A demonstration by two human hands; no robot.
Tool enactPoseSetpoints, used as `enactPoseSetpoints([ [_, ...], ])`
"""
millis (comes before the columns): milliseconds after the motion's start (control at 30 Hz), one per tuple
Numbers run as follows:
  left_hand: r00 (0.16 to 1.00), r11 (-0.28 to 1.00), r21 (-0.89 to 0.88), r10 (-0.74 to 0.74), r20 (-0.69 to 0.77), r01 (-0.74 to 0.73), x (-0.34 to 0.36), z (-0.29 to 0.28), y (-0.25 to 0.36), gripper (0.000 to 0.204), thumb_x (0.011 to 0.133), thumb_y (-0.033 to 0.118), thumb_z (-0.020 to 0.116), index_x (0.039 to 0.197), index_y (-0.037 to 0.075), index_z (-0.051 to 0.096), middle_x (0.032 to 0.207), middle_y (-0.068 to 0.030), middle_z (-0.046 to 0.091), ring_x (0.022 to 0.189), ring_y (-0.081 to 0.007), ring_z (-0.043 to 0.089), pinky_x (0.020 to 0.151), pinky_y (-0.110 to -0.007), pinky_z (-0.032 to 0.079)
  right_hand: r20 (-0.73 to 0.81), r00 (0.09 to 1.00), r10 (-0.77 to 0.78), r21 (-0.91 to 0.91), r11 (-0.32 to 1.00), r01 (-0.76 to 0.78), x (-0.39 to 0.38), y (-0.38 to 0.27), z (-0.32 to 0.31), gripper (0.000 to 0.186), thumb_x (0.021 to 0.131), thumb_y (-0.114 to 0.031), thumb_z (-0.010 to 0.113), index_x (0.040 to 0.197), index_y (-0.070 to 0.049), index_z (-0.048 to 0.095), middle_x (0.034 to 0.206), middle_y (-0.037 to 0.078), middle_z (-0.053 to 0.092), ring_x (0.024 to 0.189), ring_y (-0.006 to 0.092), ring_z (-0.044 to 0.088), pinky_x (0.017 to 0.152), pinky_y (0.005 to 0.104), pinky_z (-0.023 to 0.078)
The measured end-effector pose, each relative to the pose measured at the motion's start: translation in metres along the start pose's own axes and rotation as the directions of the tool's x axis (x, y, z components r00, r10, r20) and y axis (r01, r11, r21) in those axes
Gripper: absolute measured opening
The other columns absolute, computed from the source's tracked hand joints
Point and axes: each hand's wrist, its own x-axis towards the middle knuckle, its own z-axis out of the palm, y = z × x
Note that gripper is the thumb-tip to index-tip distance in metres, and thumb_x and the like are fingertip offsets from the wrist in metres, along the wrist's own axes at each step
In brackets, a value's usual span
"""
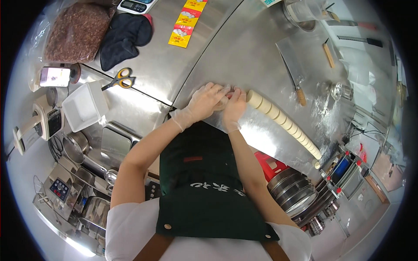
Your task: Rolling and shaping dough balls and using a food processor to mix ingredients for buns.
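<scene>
My left hand (203, 101) and my right hand (234, 108), both in clear plastic gloves, meet near the front edge of the steel table (230, 56). Their fingers are bent and pressed round a small pale piece of dough (221, 104), mostly hidden by them. Just right of my right hand a long row of cut dough pieces (278, 115) runs diagonally down toward the right, with one small piece (317, 164) apart at its end. Flour (327, 115) is scattered beside the row.
A wooden-handled tool (300, 95), steel cup (346, 91) and bowl (300, 17) lie at right. At left are scissors (119, 80), white tub (85, 104), phone (54, 76), bagged brown filling (76, 32), dark cloth (124, 39), scale (133, 5) and yellow packets (186, 24). Steel steamers (291, 191) sit lower right.
</scene>
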Motion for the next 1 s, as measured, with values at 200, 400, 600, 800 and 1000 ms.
enactPoseSetpoints([
  [200,0.95,0.949,0.052,0.311,0.022,-0.311,0.007,-0.005,-0.024,0.031,0.076,0.012,0.07,0.107,0.011,0.072,0.104,-0.0026,0.062,0.1,-0.0252,0.058,0.09,-0.038,0.051,0.08,0.938,0.338,0.427,0.838,-0.339,-0.014,-0.016,-0.004,0.025,0.102,-0.021,0.055,0.113,0.0,0.064,0.089,0.014,0.067,0.073,0.03,0.064,0.069,0.0402,0.051],
  [400,0.96,0.96,0.152,0.255,-0.119,-0.236,-0.019,0.005,-0.018,0.045,0.082,0.011,0.061,0.127,0.005,0.063,0.126,-0.0083,0.061,0.124,-0.0277,0.054,0.104,-0.042,0.047,-0.096,0.883,-0.459,-0.376,0.838,0.395,-0.023,0.0,0.021,0.018,0.099,-0.019,0.059,0.114,-0.011,0.064,0.097,0.011,0.063,0.082,0.031,0.062,0.073,0.0409,0.053],
  [600,0.985,0.894,0.433,0.157,-0.071,-0.112,-0.039,0.024,-0.006,0.061,0.091,0.017,0.052,0.148,-0.001,0.044,0.15,-0.0161,0.047,0.145,-0.032,0.039,0.117,-0.049,0.035,0.013,0.788,-0.616,-0.507,0.675,0.536,-0.015,0.023,0.028,0.025,0.097,-0.019,0.057,0.119,-0.007,0.061,0.101,0.014,0.062,0.093,0.0352,0.059,0.081,0.0471,0.047],
  [800,0.967,0.969,0.246,0.045,-0.253,0.019,-0.037,0.019,0.003,0.055,0.09,0.012,0.057,0.143,0.001,0.048,0.147,-0.0182,0.049,0.139,-0.0357,0.044,0.113,-0.046,0.039,0.175,0.886,-0.429,-0.343,0.817,0.464,0.002,0.025,0.011,0.027,0.102,-0.019,0.052,0.12,-0.002,0.062,0.107,0.014,0.065,0.098,0.0297,0.062,0.087,0.043,0.049],
  [1000,0.898,0.98,-0.186,-0.143,-0.416,0.07,-0.05,0.053,0.032,0.043,0.072,0.01,0.079,0.108,0.003,0.058,0.101,-0.0126,0.056,0.096,-0.0336,0.058,0.075,-0.044,0.054,0.158,0.983,0.098,0.05,0.993,-0.107,-0.023,0.01,-0.011,0.027,0.103,-0.016,0.049,0.113,0.003,0.065,0.09,0.013,0.067,0.084,0.0258,0.064,0.08,0.0364,0.051],
])
